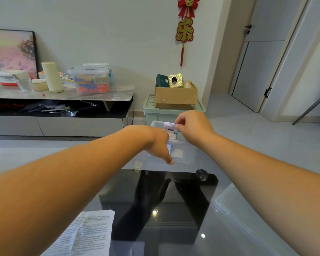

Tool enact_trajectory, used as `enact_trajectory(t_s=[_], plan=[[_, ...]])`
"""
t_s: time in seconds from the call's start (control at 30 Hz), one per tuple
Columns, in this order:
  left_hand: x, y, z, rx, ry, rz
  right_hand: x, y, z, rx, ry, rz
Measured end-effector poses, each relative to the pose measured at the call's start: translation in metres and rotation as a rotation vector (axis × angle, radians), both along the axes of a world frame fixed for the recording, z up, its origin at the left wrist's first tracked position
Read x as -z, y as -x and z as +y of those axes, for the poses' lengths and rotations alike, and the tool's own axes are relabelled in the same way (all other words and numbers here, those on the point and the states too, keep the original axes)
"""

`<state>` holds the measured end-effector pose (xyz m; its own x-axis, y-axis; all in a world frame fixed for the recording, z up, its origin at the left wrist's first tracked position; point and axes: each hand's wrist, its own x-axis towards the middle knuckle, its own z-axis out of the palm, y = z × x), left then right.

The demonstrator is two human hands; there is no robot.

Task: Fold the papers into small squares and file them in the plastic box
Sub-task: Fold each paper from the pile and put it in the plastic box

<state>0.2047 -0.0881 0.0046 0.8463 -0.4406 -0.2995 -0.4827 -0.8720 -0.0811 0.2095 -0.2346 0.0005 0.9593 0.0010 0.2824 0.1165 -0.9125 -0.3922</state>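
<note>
A clear plastic box stands at the far edge of the glass table. Small folded white papers stand upright inside it. My right hand is above the box and pinches the top of a folded paper. My left hand reaches down into the box on the left side; its fingers are curled against the papers, partly hidden, with the thumb pointing down at the box's front wall. An unfolded printed sheet lies on the table near me, under my left forearm.
A clear plastic lid lies on the table at the right. Beyond the table stand a green bin with a cardboard box on it and a low TV cabinet holding containers.
</note>
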Motion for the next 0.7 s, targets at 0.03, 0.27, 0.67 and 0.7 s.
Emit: enact_trajectory(t_s=[0.03, 0.27, 0.67, 0.7], plan=[[-0.001, 0.000, -0.003, -0.015, 0.008, 0.024, 0.001, -0.001, -0.001, 0.006, 0.003, -0.015], [0.006, 0.003, 0.006, 0.029, 0.020, -0.096, 0.001, -0.003, 0.001, 0.025, 0.113, -0.076], [0.019, 0.015, 0.018, 0.094, 0.174, -0.237, 0.002, -0.004, 0.003, -0.026, 0.202, -0.113], [0.015, 0.015, 0.014, 0.061, 0.158, -0.202, 0.002, -0.004, 0.003, -0.029, 0.197, -0.114]])
